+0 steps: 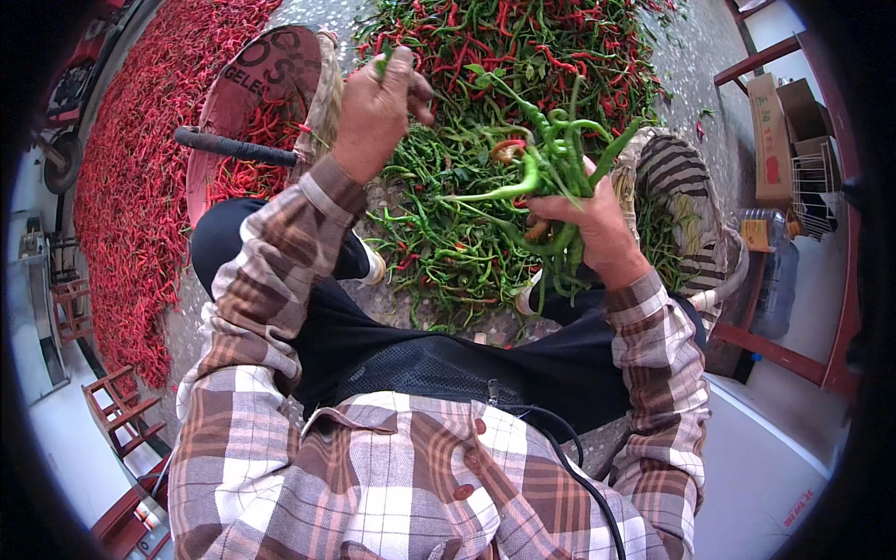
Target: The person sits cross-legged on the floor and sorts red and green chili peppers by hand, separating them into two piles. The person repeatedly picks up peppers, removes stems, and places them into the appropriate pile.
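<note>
My right hand is closed around a bunch of long green chili peppers, with a reddish-brown one among them. My left hand is raised at the upper left with a small green piece between thumb and fingers; whether it is a leaf or a pepper cannot be told. Below both hands a heap of green chili peppers lies on the floor, mixed with leaves and a few red ones. Left of my left hand stands a basket lined with pink printed cloth, holding red peppers.
A striped-lined basket with green peppers stands at the right. A large spread of red peppers covers the floor at the left. A mixed red and green pile lies ahead. Cardboard boxes, a plastic jug and small wooden stools are around.
</note>
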Available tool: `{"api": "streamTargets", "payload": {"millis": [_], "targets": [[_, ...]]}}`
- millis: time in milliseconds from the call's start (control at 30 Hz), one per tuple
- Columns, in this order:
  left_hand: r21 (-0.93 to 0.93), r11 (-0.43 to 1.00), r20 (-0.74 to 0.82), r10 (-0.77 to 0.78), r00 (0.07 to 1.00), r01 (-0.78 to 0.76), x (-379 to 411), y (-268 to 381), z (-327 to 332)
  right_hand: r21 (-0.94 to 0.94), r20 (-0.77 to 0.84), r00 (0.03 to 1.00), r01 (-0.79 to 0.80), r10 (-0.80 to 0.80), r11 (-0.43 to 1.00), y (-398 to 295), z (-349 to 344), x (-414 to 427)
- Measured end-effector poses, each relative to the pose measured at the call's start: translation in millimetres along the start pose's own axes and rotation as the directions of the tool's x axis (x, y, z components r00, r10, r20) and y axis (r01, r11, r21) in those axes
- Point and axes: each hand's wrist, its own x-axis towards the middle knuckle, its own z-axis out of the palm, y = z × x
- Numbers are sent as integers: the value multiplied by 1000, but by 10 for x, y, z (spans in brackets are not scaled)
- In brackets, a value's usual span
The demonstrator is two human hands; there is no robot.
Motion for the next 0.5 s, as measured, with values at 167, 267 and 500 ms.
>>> {"api": "streamTargets", "payload": {"millis": [167,267,500], "targets": [[539,660,363,380,851,-524,81,-238,-131,166,88,996,-43,28,985,13,-99,-2],[210,903,296,306,905,-374,38,-219,-56,104,130,990,-77,63,992,29,-79,-32],[771,460,386,211,898,-440,61,-196,-1,-78,238,969,-52,69,996,-123,-144,-51]]}}
